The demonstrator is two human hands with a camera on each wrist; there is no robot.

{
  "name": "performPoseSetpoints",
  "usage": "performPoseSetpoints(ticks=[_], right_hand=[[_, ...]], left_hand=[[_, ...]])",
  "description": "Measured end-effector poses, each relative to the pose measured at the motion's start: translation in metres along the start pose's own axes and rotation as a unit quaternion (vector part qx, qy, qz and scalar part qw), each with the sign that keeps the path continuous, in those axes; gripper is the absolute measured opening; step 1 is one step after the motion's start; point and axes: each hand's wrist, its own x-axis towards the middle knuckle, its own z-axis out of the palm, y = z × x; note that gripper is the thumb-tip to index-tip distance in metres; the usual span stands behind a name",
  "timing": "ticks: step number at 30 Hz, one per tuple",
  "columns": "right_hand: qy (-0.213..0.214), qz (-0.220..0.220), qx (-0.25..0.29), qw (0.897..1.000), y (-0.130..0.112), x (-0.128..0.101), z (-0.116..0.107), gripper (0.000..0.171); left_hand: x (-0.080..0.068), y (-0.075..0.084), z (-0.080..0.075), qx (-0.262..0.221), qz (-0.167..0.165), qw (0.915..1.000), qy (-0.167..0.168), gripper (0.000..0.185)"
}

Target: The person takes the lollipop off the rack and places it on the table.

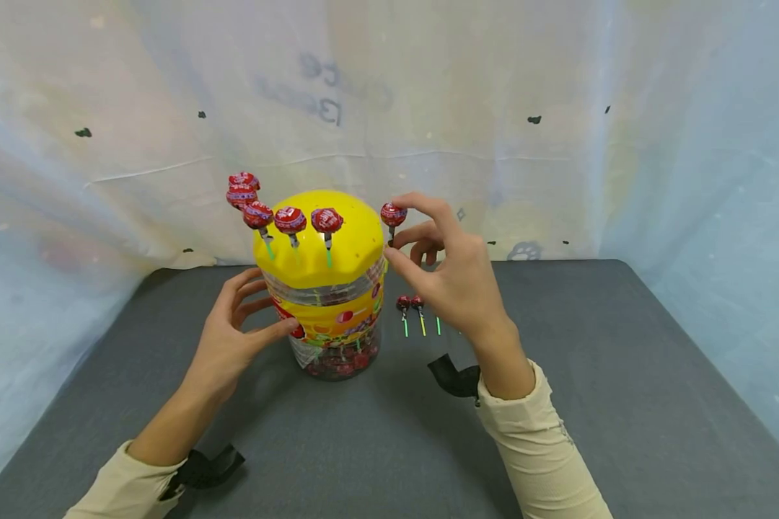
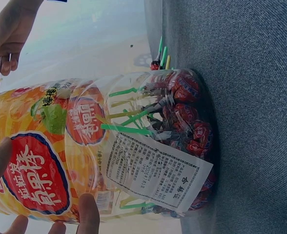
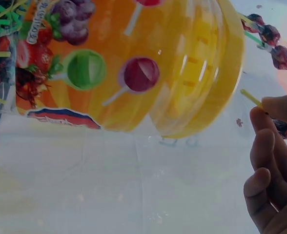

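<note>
A clear plastic jar (image 1: pixel 337 339) with a yellow domed lid (image 1: pixel 350 245) stands mid-table, its bottom filled with red-wrapped lollipops (image 2: pixel 185 117). Several red lollipops (image 1: pixel 290 219) stand upright, stuck into the lid's front and left side. My left hand (image 1: pixel 273 303) grips the jar's left side; its fingertips (image 2: pixel 87 214) press on the label. My right hand (image 1: pixel 394 231) pinches a red lollipop (image 1: pixel 392 214) by its stick, held upright just off the lid's right edge. In the right wrist view the yellow stick (image 3: pixel 251 97) points toward the lid (image 3: pixel 207 73).
Two loose lollipops (image 1: pixel 410 304) and some bare sticks (image 1: pixel 438 326) lie on the grey table (image 1: pixel 623 375) right of the jar, behind my right hand. A pale sheet (image 1: pixel 493 108) hangs behind and at both sides. Black straps sit at both wrists.
</note>
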Motion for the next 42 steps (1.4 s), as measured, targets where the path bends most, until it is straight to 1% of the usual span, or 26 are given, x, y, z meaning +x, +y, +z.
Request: performPoseSetpoints(ticks=[10, 17, 21, 26, 28, 31, 33, 36, 40, 42], right_hand=[[-0.034, 0.012, -0.020, 0.999, 0.005, -0.001, -0.010, 0.051], [-0.059, 0.033, -0.038, 0.997, 0.013, -0.006, -0.022, 0.054], [-0.084, 0.034, -0.050, 0.995, 0.024, -0.008, -0.032, 0.056], [-0.107, 0.042, -0.072, 0.991, 0.050, -0.017, -0.048, 0.057], [-0.121, 0.052, -0.089, 0.987, 0.061, -0.022, -0.055, 0.056], [-0.149, 0.074, -0.124, 0.978, 0.075, -0.031, -0.063, 0.055], [-0.163, 0.092, -0.137, 0.973, 0.084, -0.035, -0.067, 0.054], [-0.179, 0.127, -0.139, 0.966, 0.095, -0.038, -0.069, 0.053], [-0.213, 0.176, -0.119, 0.954, 0.108, -0.041, -0.066, 0.052], [-0.229, 0.194, -0.111, 0.948, 0.114, -0.042, -0.064, 0.051]], left_hand=[[0.001, -0.001, 0.001, 0.000, 0.004, 1.0000, 0.000, 0.078], [0.002, 0.000, 0.000, 0.002, 0.008, 1.0000, -0.002, 0.078], [0.002, -0.001, -0.001, 0.006, 0.007, 1.0000, 0.001, 0.078], [0.002, 0.000, -0.003, 0.011, 0.004, 0.9999, 0.003, 0.078], [0.002, 0.001, -0.003, 0.010, 0.006, 0.9999, 0.001, 0.078], [0.003, 0.002, -0.003, 0.006, 0.011, 0.9999, -0.002, 0.077], [0.004, 0.002, -0.002, 0.003, 0.010, 0.9999, -0.003, 0.077], [0.003, 0.001, 0.000, 0.000, 0.007, 1.0000, -0.003, 0.078], [0.000, -0.001, 0.001, 0.001, 0.005, 1.0000, 0.002, 0.078], [-0.001, -0.001, 0.002, 0.002, 0.005, 1.0000, 0.002, 0.078]])
